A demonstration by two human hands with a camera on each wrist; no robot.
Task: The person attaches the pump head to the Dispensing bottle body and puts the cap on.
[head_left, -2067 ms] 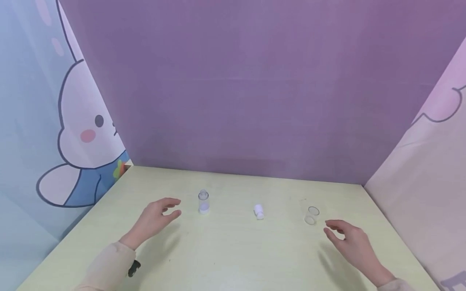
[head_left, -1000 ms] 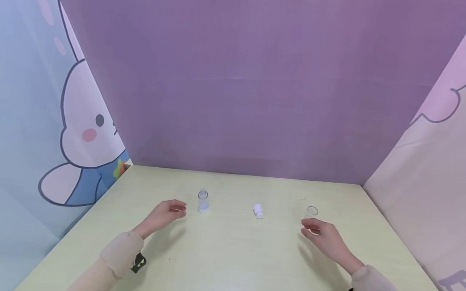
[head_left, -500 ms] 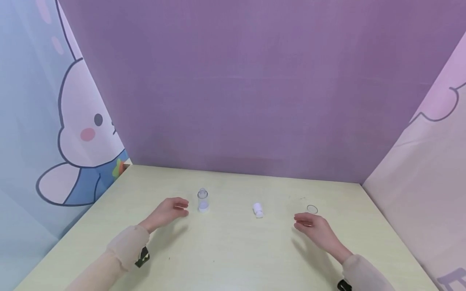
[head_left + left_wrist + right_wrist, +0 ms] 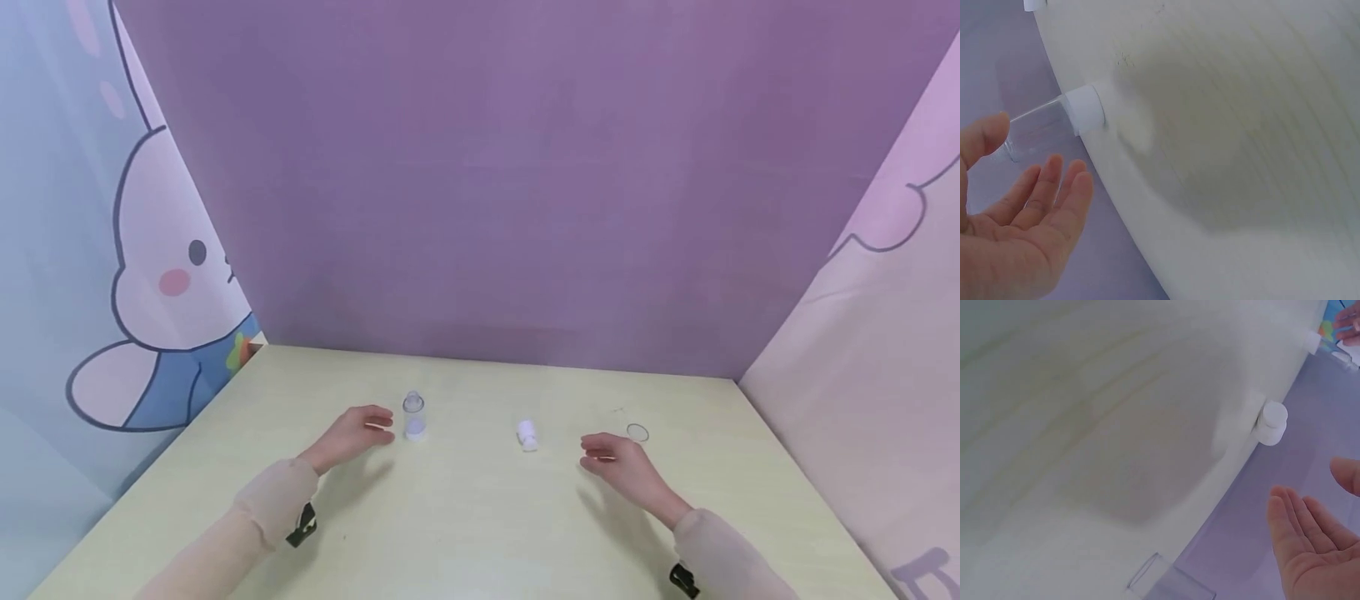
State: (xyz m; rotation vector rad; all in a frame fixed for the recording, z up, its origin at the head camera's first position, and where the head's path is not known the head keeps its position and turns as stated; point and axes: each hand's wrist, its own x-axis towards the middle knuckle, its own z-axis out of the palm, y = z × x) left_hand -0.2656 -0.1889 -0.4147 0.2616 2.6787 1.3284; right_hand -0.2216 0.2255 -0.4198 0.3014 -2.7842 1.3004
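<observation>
A clear bottle with a white base (image 4: pixel 415 419) stands upright on the table, just right of my left hand (image 4: pixel 348 437). That hand's thumb and fingers are apart, with nothing between them; in the left wrist view the bottle's white base (image 4: pixel 1086 108) shows beyond the fingers. Near the middle is a small white piece (image 4: pixel 527 435), made of two rounded parts in the right wrist view. My right hand (image 4: pixel 628 471), empty with its fingers relaxed, is to the right of that piece. Behind it shows the rim of a clear cup (image 4: pixel 637 432), partly hidden by the hand.
The pale table (image 4: pixel 480 517) ends at a purple panel (image 4: pixel 480 183) at the back. Printed curtains hang at both sides, the left one (image 4: pixel 150 250) with a cartoon figure. A dark band is at each wrist.
My right hand has moved left, past the clear cup and towards the white piece. My left hand has come a little closer to the bottle. The objects stand where they were.
</observation>
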